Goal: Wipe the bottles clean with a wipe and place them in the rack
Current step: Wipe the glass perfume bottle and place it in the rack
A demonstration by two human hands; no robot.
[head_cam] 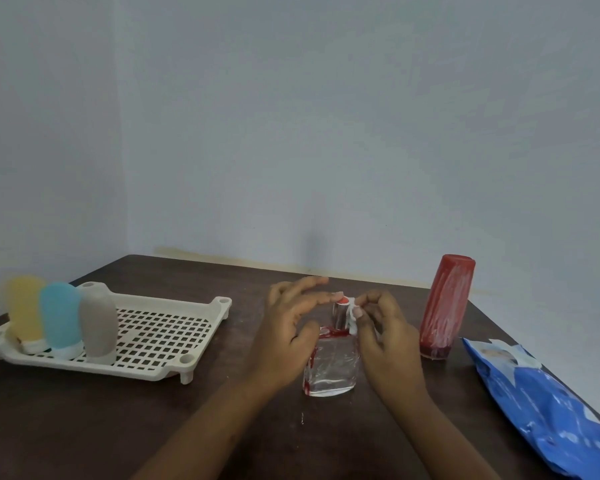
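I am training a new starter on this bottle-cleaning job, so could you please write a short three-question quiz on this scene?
1. True or false: three bottles already stand in the rack.
2. Which hand pinches the white wipe against the cap of the clear bottle: A) left hand, B) right hand?
3. Fill in: the smeared red bottle stands on the table between the clear bottle and the ____ wipes pack.

Key: 1 true; 2 B; 3 blue.
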